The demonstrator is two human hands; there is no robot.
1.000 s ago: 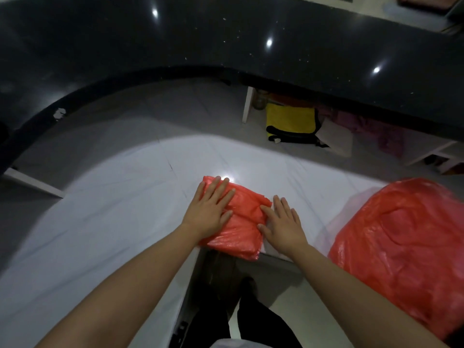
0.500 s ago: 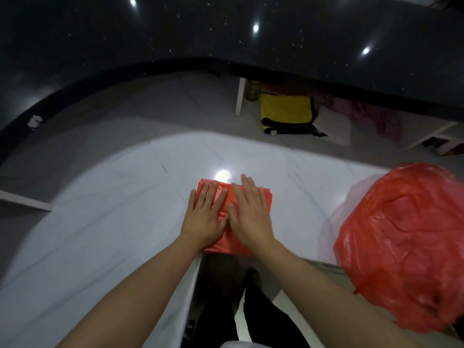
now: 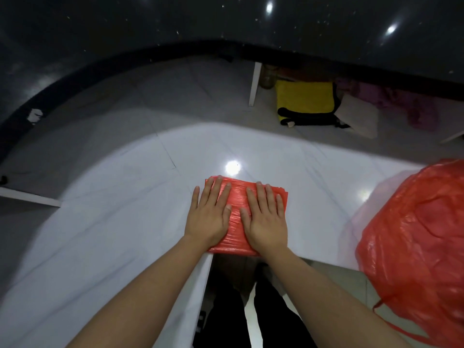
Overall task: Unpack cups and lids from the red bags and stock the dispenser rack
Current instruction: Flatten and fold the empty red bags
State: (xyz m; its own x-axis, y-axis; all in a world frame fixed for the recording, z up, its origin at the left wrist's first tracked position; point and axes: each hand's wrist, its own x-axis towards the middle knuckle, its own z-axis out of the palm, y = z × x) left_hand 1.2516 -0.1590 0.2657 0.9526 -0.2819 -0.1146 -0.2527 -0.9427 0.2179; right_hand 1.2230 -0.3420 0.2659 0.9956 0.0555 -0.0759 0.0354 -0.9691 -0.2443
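hands (image 3: 236,217) flat, pressing folded red bag (image 3: 237,217)

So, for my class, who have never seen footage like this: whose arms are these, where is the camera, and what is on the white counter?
No machine here: a person wears one camera on the head, looking down at their own arms. The left hand and right hand lie flat, fingers straight, pressing a folded red bag onto the white counter near its edge. Nothing is in a grip; they only press. A bulging red bag sits at the right. Beyond the counter, a yellow bag lies on the floor. No cups, lids or rack show.
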